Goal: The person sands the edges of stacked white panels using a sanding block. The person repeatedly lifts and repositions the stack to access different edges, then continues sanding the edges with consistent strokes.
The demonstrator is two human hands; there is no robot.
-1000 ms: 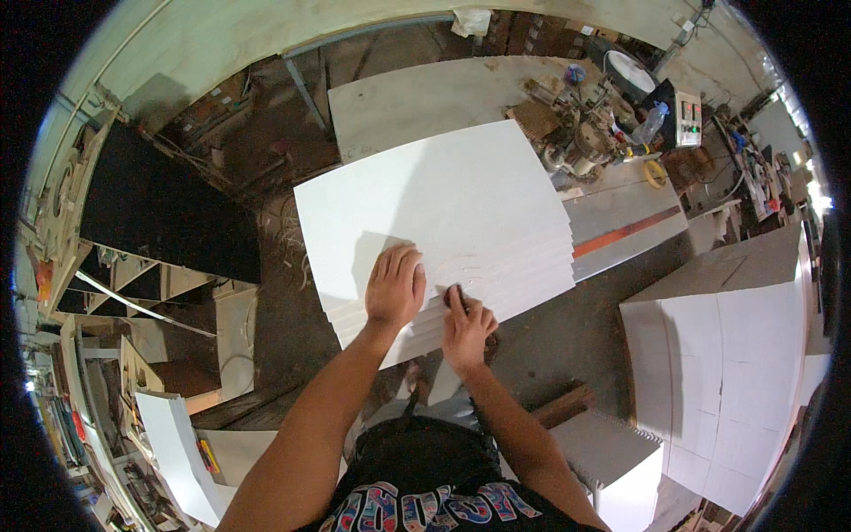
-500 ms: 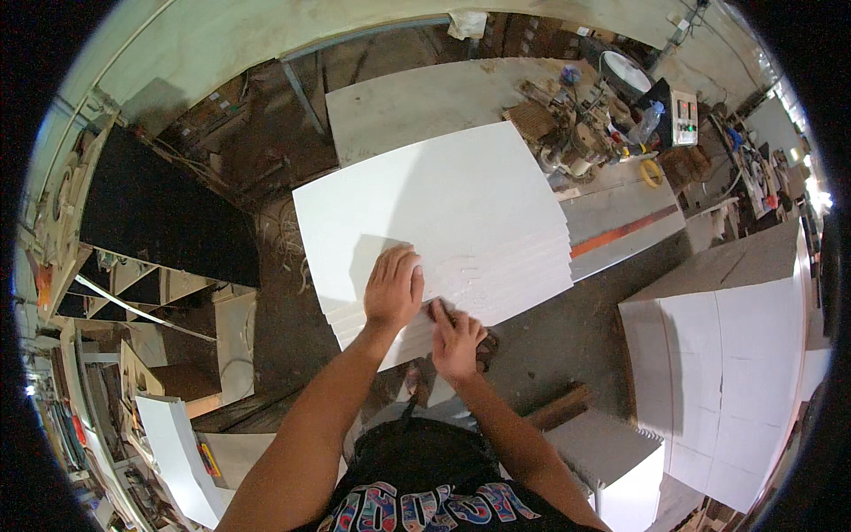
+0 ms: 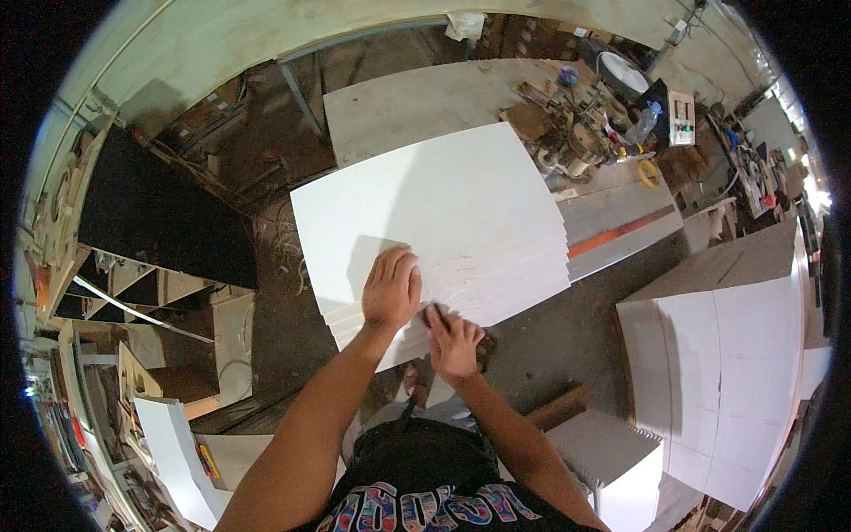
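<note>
A stack of white panels (image 3: 434,204) lies in front of me, its near edges fanned out in steps. My left hand (image 3: 391,288) rests flat on the top panel, fingers stretched out and holding nothing. Close to its right, at the near edge of the stack, my right hand (image 3: 456,346) is closed around a small dark tool (image 3: 434,316). Most of that tool is hidden by my fingers, so its kind does not show. Small white scraps or shavings lie on the panel just beyond the right hand.
Behind the stack a workbench (image 3: 408,102) carries a cluttered machine (image 3: 581,137), a plastic bottle (image 3: 643,122) and a yellow tape roll (image 3: 650,174). Large white boxes (image 3: 709,381) stand at the right, a ridged grey stack (image 3: 603,448) at the lower right. A black-topped cabinet (image 3: 160,204) is at the left.
My right hand has shifted very slightly left along the near edge with the dark tool. The left hand stays in place on the panel.
</note>
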